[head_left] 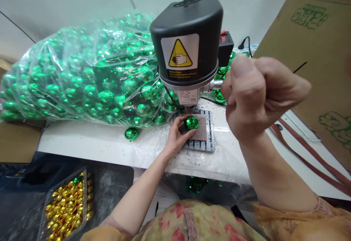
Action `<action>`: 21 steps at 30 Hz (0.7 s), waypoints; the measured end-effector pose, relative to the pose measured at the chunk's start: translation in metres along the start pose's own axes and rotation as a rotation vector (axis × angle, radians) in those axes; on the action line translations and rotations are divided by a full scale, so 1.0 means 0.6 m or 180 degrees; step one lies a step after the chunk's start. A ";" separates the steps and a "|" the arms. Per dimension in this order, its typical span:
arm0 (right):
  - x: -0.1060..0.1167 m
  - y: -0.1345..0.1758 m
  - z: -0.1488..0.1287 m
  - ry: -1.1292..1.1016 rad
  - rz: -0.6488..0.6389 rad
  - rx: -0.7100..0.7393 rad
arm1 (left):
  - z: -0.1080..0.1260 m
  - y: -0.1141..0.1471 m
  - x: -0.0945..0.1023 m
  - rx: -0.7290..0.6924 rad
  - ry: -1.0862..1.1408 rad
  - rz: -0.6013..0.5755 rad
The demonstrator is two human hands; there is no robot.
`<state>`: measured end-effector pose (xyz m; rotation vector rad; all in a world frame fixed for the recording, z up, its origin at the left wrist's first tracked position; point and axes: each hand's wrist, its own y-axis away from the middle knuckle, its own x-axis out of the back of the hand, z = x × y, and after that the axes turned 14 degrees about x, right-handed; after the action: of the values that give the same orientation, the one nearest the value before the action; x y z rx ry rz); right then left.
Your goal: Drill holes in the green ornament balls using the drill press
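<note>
My left hand (178, 133) grips a green faceted bauble (191, 122) between thumb and fingers, on a small brown board (202, 127) over the slotted metal base (210, 138). Right above the bauble is the bit of a black bench drill press (186, 40), which bears a yellow warning sticker. My right hand (255, 94), raised beside the drill head, is closed round the feed lever (217, 84); most of the lever is hidden by the fingers. Another green bauble (132, 134) lies on the white table to the left.
A big clear bag of green baubles (95, 76) fills the table's left side. Below left, a clear bin (84, 197) holds gold baubles. A cardboard box (307, 61) and brown straps (307, 149) are at right. Dark shavings dot the white table (90, 138) near the base.
</note>
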<state>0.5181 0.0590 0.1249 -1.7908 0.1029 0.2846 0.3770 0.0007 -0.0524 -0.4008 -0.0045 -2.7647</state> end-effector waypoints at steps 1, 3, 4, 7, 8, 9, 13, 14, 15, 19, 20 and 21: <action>0.002 0.005 0.000 0.0052 -0.0052 0.0065 | 0.000 0.000 0.000 -0.0012 -0.0005 0.0008; 0.005 0.015 0.001 0.0099 -0.0109 0.0208 | 0.001 0.000 0.000 -0.0051 -0.0039 0.0043; 0.006 0.019 0.002 0.0081 -0.0095 0.0295 | 0.002 0.000 0.000 -0.0076 -0.0058 0.0063; 0.007 0.028 0.006 0.0073 -0.0070 0.0478 | 0.004 0.001 0.000 -0.0133 -0.0062 0.0091; 0.007 0.030 0.007 0.0097 -0.0069 0.0540 | 0.005 0.002 0.000 -0.0137 -0.0051 0.0087; 0.007 0.031 0.009 0.0121 -0.0074 0.0597 | 0.006 0.002 -0.001 -0.0135 -0.0050 0.0085; 0.009 0.036 0.013 0.0093 -0.0083 0.0663 | 0.009 0.004 -0.002 -0.0099 -0.0069 0.0104; 0.009 0.038 0.013 0.0051 -0.0077 0.0669 | 0.010 0.004 -0.003 -0.0096 -0.0046 0.0098; 0.010 0.040 0.014 0.0025 -0.0065 0.0682 | 0.010 0.004 -0.003 -0.0095 -0.0019 0.0086; 0.017 0.049 0.019 0.0051 -0.0107 0.0837 | 0.009 0.004 -0.002 -0.0084 0.0007 0.0065; 0.018 0.052 0.021 0.0031 -0.0138 0.0891 | 0.008 0.004 -0.002 -0.0078 0.0001 0.0070; 0.019 0.054 0.022 -0.0003 -0.0153 0.0945 | 0.007 0.004 -0.002 -0.0074 -0.0009 0.0073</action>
<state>0.5200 0.0652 0.0886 -1.4963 0.0961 0.2230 0.3797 -0.0008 -0.0486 -0.4081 0.0312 -2.7440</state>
